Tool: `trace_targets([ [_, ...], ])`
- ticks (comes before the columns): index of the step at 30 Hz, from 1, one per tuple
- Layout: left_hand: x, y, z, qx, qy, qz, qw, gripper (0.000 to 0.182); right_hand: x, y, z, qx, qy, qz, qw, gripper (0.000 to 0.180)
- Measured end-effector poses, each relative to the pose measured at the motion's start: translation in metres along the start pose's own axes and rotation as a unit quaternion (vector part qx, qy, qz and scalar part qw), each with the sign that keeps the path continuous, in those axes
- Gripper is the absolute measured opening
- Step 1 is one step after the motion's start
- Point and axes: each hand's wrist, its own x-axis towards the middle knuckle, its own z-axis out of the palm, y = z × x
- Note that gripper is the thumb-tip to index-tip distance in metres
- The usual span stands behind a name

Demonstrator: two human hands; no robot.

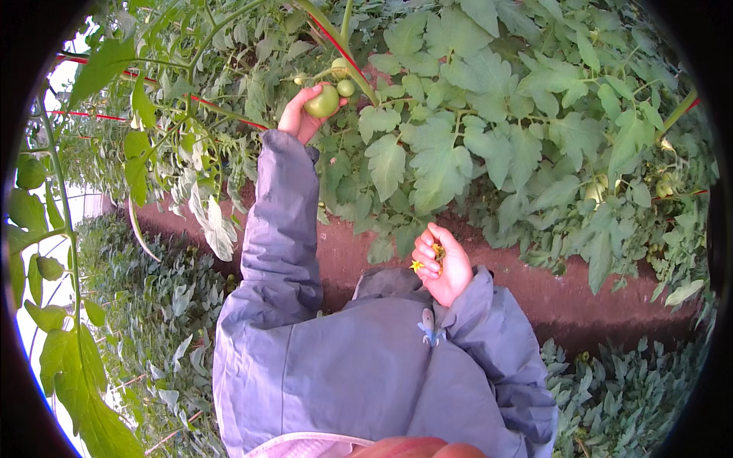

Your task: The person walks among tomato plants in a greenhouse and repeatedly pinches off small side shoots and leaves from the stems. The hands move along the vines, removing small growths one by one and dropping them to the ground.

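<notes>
My left hand (300,116) reaches up into the tomato plants, its fingers curled around a green tomato (322,103) that hangs on its truss. Two smaller green tomatoes, one of them a small round tomato (345,87), sit just beyond it, close to a thick stem (366,90). Lower down, in front of my jacket, my right hand (451,272) is half closed with the palm turned up. Yellow tomato flowers (417,265) are held in it, some poking out between the fingers. How many lie inside the palm is hidden.
Red twine (335,43) runs along the stems above. Broad leaves (438,166) hang in front and to the right, with pale tomatoes (595,192) among them. Brown ground (355,246) lies between the plant rows. A leafy vine (71,240) hangs close on the left.
</notes>
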Motion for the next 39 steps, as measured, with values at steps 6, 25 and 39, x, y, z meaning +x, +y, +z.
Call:
trace_targets([
  [6, -0.001, 0.003, 0.000, 0.015, 0.013, -0.002, 1.000, 0.044, -0.001, 0.008, -0.004, -0.011, 0.003, -0.013, 1.000, 0.026],
  [25, 0.001, 0.000, -0.002, 0.020, 0.007, 0.024, 0.999, 0.045, -0.001, 0.015, -0.015, -0.013, 0.011, -0.022, 1.000, 0.028],
  [39, 0.019, -0.012, -0.009, -0.053, -0.010, 0.028, 0.998, 0.043, 0.000, 0.004, -0.021, -0.016, 0.010, -0.016, 1.000, 0.027],
])
